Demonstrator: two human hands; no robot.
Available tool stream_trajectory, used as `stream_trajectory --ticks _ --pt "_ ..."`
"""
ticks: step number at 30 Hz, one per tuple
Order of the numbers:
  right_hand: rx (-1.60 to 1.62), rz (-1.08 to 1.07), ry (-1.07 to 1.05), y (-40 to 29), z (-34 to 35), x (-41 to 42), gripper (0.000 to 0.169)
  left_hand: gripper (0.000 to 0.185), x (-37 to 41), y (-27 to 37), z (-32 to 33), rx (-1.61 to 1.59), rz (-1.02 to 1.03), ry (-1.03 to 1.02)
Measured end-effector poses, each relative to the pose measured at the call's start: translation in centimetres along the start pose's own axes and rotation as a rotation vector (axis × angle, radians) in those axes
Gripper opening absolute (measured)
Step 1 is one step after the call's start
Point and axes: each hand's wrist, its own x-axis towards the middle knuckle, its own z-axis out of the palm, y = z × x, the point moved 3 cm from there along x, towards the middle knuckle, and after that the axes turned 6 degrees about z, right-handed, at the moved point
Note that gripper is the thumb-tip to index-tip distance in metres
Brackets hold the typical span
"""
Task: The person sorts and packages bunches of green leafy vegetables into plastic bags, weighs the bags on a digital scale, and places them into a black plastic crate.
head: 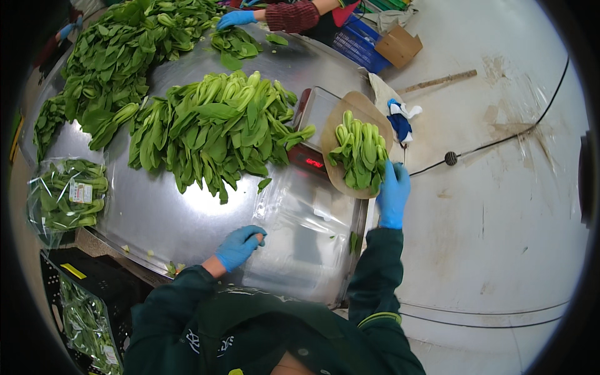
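Note:
My right hand (393,194), in a blue glove, is at the lower right rim of a tan oval tray (333,136). Several heads of green leafy bok choy (361,150) lie on that tray, stems away from me; whether my fingers grip the rim is hard to tell. The tray rests over a digital scale (305,154) with a lit red display. My left hand (241,246), also gloved, has curled fingers above the metal table beside flat clear plastic bags (286,253). I cannot tell if it holds anything. A big pile of bok choy (220,126) lies left of the scale.
A bagged bundle of bok choy (70,194) with a label sits at the table's left edge. Below it stands a black crate (93,262) of bagged greens. A larger leafy heap (108,61) and a co-worker's gloved hand (236,19) are at the far side. A black cable (506,137) runs right.

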Motion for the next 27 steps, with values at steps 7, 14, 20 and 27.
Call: stream_trajectory --ticks 7,14,20,27 --pt "0.477 0.758 -0.099 9.2 -0.5 -3.5 0.045 0.025 1.7 -0.9 0.7 -0.233 -0.161 -0.04" --pt "0.866 0.499 -0.268 10.5 2.1 -5.4 0.038 0.049 9.8 4.5 2.6 0.426 0.462 0.17" --pt "0.982 0.475 -0.244 7.8 0.9 -12.7 0.047 0.048 21.5 11.0 -0.4 1.08 0.309 0.25" --pt "1.021 0.534 -0.196 5.1 -1.3 -20.7 0.051 0.033 14.1 9.5 -3.8 0.863 0.527 0.422"
